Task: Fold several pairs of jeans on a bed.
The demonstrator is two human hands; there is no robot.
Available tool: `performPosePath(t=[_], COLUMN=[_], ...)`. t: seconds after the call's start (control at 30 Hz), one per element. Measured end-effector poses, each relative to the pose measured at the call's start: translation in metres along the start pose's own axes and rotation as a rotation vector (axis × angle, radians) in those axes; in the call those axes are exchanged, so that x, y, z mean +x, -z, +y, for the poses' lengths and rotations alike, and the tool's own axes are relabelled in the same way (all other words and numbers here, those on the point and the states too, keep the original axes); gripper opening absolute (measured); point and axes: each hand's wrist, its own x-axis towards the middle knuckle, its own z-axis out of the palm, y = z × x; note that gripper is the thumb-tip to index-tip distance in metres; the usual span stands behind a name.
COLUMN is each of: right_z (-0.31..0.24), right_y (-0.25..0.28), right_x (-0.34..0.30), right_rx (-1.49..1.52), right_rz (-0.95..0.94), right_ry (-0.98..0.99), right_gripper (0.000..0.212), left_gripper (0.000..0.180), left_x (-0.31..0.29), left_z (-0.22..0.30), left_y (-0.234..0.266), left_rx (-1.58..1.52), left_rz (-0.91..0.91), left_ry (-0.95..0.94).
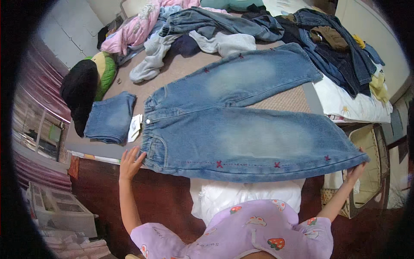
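A pair of blue jeans [189, 138] lies spread out on the bed, waistband to the left and legs to the right. Pale faded patches and small red cross-shaped stitches mark the legs. My left hand [131, 164] is at the near corner of the waistband, its fingers spread and the thumb side against the denim. At the far end of the near leg, my right hand [357, 171] grips the hem corner, partly hidden by the cloth. Left of the waistband lies a folded pair of jeans [111, 118], with a white paper tag [135, 128] between the two.
Grey and denim clothes [224, 23] are heaped across the back of the bed. More dark jeans [340, 56] pile up at the right on a white quilt [345, 101]. A black cloth [79, 93] and green cushion [105, 75] sit at left. A woven basket [366, 149] stands right.
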Motion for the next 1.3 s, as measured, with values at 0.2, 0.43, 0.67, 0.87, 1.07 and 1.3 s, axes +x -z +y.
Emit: performPosePath(t=[0.2, 0.43, 0.67, 0.87, 1.07, 1.3], right_z=[-0.016, -0.014, -0.006, -0.038, -0.067, -0.091], right_y=[-0.035, -0.057, -0.040, -0.048, -0.080, -0.005], right_x=[0.052, 0.087, 0.120, 0.153, 0.181, 0.077], right_rx=[-0.088, -0.096, -0.205, -0.235, -0.277, -0.211], right_rz=[-0.045, 0.027, 0.071, 0.011, -0.158, -0.129], right_ry=[0.142, 0.128, 0.090, 0.146, 0.311, 0.294], right_gripper=[0.025, 0.022, 0.023, 0.028, 0.042, 0.043], left_gripper=[0.034, 0.018, 0.018, 0.026, 0.026, 0.031], left_x=[0.007, 0.047, 0.046, 0.094, 0.101, 0.001], left_z=[-0.012, 0.007, 0.030, 0.041, 0.042, 0.013], left_y=[-0.010, 0.004, -0.013, 0.009, 0.009, -0.026], left_rx=[-0.032, -0.177, -0.609, -1.174, -1.070, -0.964], left_rz=[0.061, 0.069, 0.175, 0.404, 0.622, 0.681], left_ry=[-0.205, -0.403, -0.039, 0.393, 0.386, 0.553])
